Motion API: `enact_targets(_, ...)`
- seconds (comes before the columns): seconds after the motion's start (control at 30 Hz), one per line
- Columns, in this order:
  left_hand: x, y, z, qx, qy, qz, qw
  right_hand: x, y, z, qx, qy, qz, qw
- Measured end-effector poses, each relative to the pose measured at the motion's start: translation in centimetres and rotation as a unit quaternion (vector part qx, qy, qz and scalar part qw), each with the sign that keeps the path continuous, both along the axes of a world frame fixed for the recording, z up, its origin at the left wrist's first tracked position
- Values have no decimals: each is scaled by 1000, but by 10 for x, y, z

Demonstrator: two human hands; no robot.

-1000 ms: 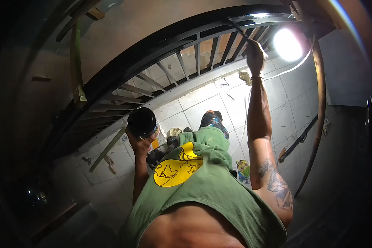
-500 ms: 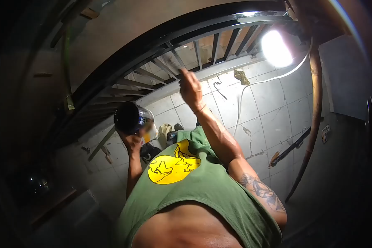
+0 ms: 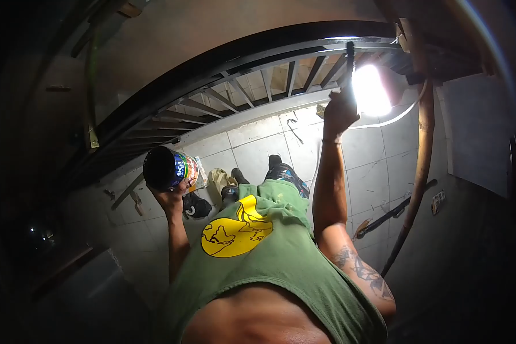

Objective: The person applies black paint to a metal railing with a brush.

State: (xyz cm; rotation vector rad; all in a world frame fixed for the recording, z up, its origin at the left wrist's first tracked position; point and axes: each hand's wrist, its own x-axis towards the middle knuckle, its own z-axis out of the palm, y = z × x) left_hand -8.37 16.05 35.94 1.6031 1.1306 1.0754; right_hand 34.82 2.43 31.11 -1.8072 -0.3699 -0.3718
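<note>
My left hand (image 3: pixel 169 200) is wrapped round a paint can (image 3: pixel 184 170) with a colourful label, held at the left of my body; its dark open mouth faces me. My right arm reaches forward, and the right hand (image 3: pixel 341 113) is closed on a slim, dark paintbrush (image 3: pixel 350 56) that points away from me. The brush's tip overlaps the underside of the railing's glossy black top rail (image 3: pixel 235 54), near its right end. Grey balusters (image 3: pixel 268 84) stand below that rail.
Right beside my right hand shines a bright lamp (image 3: pixel 372 92) with a white cable (image 3: pixel 395 119). A bamboo pole (image 3: pixel 424 129) slants down at the right. On the tiled floor (image 3: pixel 258 143) lie a long dark tool (image 3: pixel 393 213), a small box (image 3: pixel 438 202) and a dark bag (image 3: pixel 196 205).
My right hand has swung right and forward, from the middle balusters to the rail beside the lamp. The paint can has shifted slightly left, and its label shows more clearly.
</note>
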Motion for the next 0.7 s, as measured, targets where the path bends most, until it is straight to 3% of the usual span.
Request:
enact_targets(0.03,0,2,3,2,15,-9,1000,11,0,-1,-79,-65,-34,994)
enact_targets(0.07,3,4,5,6,30,-19,999,16,6,1,-80,-64,-37,994)
enact_targets(0.13,13,11,9,4,7,-42,999,18,27,7,-67,110,-31,991)
enact_targets(0.17,19,13,13,1,-16,-60,998,14,38,-6,-143,-22,-89,986)
enact_targets(0.2,25,13,20,2,-14,-66,998,1,41,-14,-62,-11,-5,998)
enact_targets(0.23,34,12,28,0,-11,-72,997,-20,44,-18,-161,-14,-13,987)
enact_targets(0.27,41,12,32,-3,-9,-79,997,-46,53,-15,-167,-82,-34,982)
enact_targets(0.3,44,14,33,-5,-8,-84,996,-69,48,-11,-78,-46,66,994)
enact_targets(0.37,47,19,34,16,51,-86,995,-102,33,5,-80,-4,173,982)
enact_targets(0.47,38,23,20,27,48,-82,995,-79,18,12,-63,-67,310,946)
enact_targets(0.5,38,22,24,26,49,-83,995,-62,15,-2,-93,-62,283,952)
enact_targets(0.57,50,22,33,47,4,-108,993,-20,10,27,-138,-96,208,963)
enact_targets(0.63,55,18,34,46,9,-84,995,3,4,28,-92,-43,173,980)
enact_targets(0.7,54,16,32,44,7,-50,998,0,-2,61,-177,-83,83,977)
